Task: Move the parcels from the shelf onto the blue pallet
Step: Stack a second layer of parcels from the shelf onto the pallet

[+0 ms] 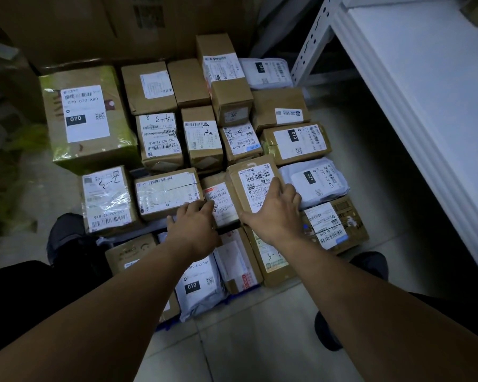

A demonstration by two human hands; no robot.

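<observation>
Several labelled parcels cover the blue pallet [167, 323], of which only a strip of front edge shows. My right hand [275, 213] lies flat with spread fingers on a tilted brown box with a white label [253, 179] near the pallet's front middle. My left hand [195, 226] rests with curled fingers at the near edge of a taped brown box [167, 193] and a small red-labelled parcel [221, 202]. The white shelf [425, 86] stands to the right, its visible board bare apart from a box corner at the top.
A large green-taped box marked 070 [87, 117] sits at the pallet's back left. Big cartons [122, 26] stand behind. Grey mailer bags [316, 180] lie at the right and front. My feet [369, 261] flank the pallet on the tiled floor.
</observation>
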